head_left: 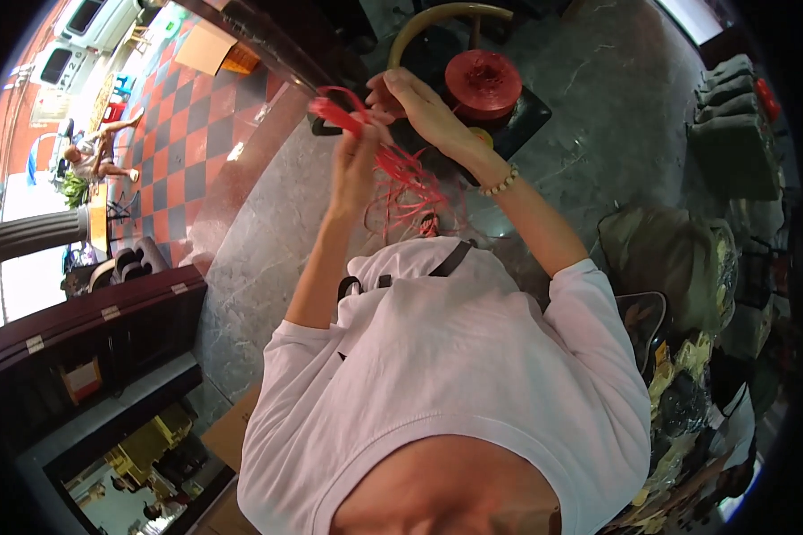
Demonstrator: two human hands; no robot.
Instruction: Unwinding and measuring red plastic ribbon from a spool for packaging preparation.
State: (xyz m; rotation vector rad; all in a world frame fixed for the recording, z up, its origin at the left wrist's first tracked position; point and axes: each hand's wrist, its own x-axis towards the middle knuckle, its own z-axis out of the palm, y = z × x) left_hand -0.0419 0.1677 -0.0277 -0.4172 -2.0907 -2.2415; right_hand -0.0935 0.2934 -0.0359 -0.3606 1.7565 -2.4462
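A bundle of red plastic twine (337, 114) is gripped in my left hand (359, 153), its looped end sticking out past the fingers. Loose red strands (412, 183) hang in a tangle below, in front of my body. Just to the right, my right hand (412, 100) is close against the left, back of the hand up, fingers bent and pressed together. What those fingers hold is hidden. A wide red spool of twine (482, 82) lies beyond my right hand, on a dark seat. My right wrist wears a beaded bracelet (501, 183).
A chair with a curved wooden rail (437, 16) stands ahead around the spool. To the left are a dark wooden door panel (89, 330) and a checkered floor (196, 116), where a person (98, 156) sits farther off. Bagged items (687, 392) and a draped cloth (656, 259) crowd the right.
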